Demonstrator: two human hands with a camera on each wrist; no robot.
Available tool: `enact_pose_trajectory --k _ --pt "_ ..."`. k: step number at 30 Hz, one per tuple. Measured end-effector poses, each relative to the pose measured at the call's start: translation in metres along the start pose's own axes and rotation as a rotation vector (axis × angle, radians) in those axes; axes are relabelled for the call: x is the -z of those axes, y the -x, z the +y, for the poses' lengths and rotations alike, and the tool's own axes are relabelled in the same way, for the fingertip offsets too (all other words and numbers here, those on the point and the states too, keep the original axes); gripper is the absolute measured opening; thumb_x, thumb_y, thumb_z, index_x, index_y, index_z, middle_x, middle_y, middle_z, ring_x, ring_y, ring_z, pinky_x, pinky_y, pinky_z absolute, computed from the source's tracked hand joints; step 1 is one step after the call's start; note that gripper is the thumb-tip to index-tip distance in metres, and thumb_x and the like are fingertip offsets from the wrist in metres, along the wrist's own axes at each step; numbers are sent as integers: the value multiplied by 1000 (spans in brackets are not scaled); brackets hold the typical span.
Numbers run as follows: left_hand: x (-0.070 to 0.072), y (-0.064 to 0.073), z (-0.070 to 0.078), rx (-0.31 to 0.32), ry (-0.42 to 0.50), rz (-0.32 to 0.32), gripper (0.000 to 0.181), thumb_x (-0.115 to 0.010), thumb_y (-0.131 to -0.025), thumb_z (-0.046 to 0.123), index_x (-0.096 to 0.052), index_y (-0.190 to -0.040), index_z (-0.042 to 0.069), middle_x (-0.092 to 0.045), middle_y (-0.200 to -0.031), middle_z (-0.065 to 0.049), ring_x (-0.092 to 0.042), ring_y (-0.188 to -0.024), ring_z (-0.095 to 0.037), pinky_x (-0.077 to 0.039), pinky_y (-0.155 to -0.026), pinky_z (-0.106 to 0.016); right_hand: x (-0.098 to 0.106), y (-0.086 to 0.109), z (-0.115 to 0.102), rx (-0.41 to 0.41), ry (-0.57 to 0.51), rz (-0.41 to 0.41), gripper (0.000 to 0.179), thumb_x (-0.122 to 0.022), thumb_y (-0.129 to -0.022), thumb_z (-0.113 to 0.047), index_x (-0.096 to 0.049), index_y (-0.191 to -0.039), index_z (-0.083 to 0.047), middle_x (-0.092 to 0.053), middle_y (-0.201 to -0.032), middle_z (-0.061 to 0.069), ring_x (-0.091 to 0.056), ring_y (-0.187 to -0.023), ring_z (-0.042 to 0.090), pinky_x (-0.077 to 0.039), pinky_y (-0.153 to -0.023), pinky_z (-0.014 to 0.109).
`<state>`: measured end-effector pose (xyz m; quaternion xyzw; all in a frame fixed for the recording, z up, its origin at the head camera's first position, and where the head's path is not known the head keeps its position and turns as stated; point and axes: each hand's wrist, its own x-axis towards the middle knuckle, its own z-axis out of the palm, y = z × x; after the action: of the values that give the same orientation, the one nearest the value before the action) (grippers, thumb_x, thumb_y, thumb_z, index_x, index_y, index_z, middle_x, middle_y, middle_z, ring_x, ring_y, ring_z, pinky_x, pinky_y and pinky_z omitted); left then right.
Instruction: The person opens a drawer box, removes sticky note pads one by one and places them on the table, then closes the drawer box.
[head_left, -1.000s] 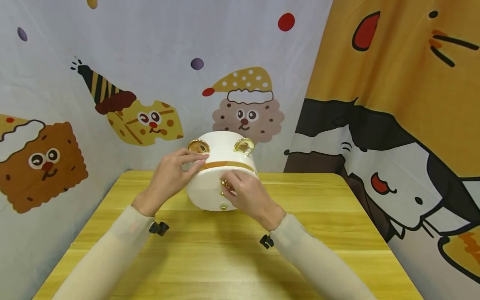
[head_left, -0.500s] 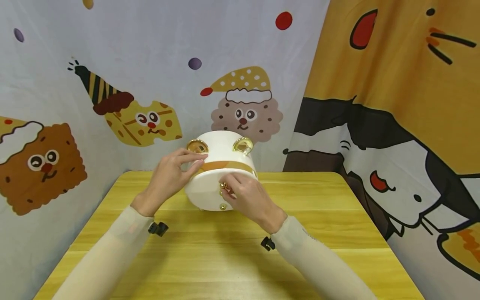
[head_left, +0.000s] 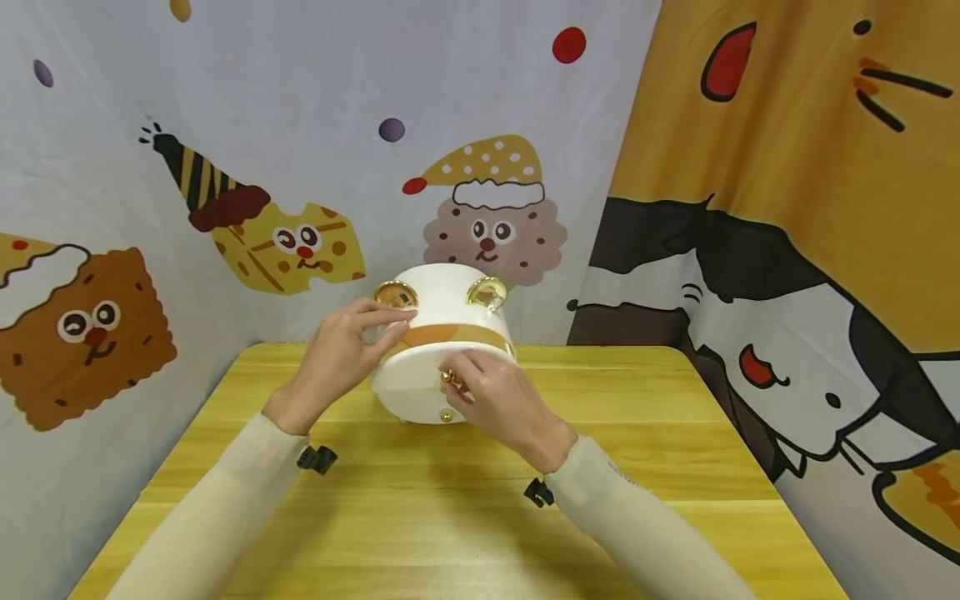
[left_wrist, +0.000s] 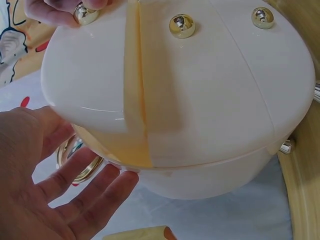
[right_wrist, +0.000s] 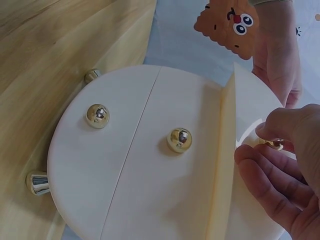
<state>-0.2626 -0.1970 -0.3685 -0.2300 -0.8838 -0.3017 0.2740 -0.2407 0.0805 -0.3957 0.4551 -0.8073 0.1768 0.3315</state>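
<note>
A white, rounded jewellery box (head_left: 442, 292) with gold ring-shaped ears stands on the table. Its front bears gold knobs, and the top drawer (right_wrist: 250, 105) juts out ahead of the middle drawer (left_wrist: 200, 90), showing a yellowish underside. My right hand (head_left: 498, 400) pinches the top knob (left_wrist: 86, 14) between thumb and fingers. At the box's upper left, beside the left ear (head_left: 397, 293), my left hand (head_left: 341, 346) steadies it; its fingers reach out fairly straight, with the tips at the box's edge.
A yellow wood-grain table (head_left: 420, 533) carries the box near its back edge. Behind and to the right hang cloths (head_left: 300, 83) printed with cartoon figures. Short gold feet (right_wrist: 37, 183) stick out under the box.
My right hand has drawn the top knob slightly toward me, and the top drawer stands out farther, with more of the orange-yellow band showing. The left hand stays in place.
</note>
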Motion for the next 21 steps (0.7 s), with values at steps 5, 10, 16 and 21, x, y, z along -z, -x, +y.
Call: enact_pose_trajectory --k 5,10,16,21 --pt "-2 1 -1 -10 4 10 24 -84 -110 19 -90 -134 17 -84 -121 -11 -66 -75 -20 -46 -58 -29 0 2 -1 1 -10 6 23 -91 -98 -6 -75 -115 -10 -80 -104 1 -80 -86 10 -66 -77 19" --pt "-3 1 -2 -15 4 21 24 -84 -110 18 -90 -133 17 -84 -120 -11 -66 -76 -20 -45 -57 -29 1 3 -2 -1 -14 3 23 -90 -98 -5 -75 -115 -10 -79 -105 1 -80 -88 11 -66 -78 21" --pt "-2 2 -2 -9 -3 16 24 -84 -110 19 -90 -133 18 -84 -119 -10 -61 -70 -18 -43 -55 -28 1 5 -4 6 -8 7 22 -89 -98 -5 -75 -115 -11 -79 -104 0 -79 -87 10 -66 -77 21" --pt "-2 2 -2 -5 -5 10 24 -84 -111 20 -90 -134 19 -84 -120 -10 -62 -73 -18 -43 -55 -28 2 6 -6 7 -11 16 22 -89 -98 -5 -75 -114 -11 -79 -104 0 -79 -87 10 -66 -77 21"
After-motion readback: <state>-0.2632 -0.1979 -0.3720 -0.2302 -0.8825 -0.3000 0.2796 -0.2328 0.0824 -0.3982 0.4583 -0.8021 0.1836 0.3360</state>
